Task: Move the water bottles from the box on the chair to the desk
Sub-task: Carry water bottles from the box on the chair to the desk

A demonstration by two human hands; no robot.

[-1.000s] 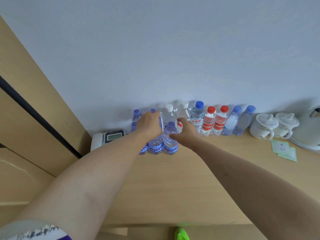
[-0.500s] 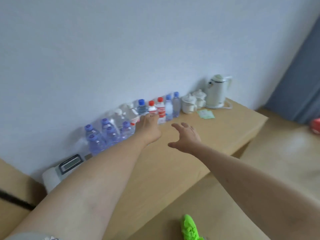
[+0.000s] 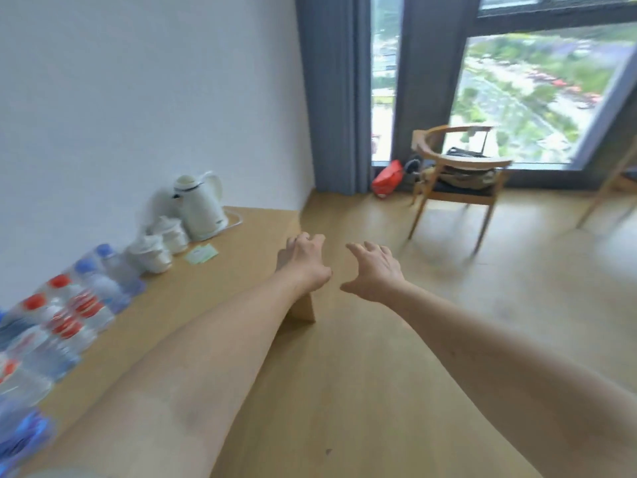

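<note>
Hands, left (image 3: 305, 262) and right (image 3: 375, 270), each grip spread, empty, beside desk (image 3: 241, 243)

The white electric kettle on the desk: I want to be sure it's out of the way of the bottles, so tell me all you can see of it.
The white electric kettle stands upright at the far end of the light wooden desk, close to the white wall. It looks like glossy plastic, with a domed lid, a dark band under it and a looped handle at the right. A pale cord trails from its foot. Two white lidded cups stand just in front of it. Neither hand is near it.
</note>
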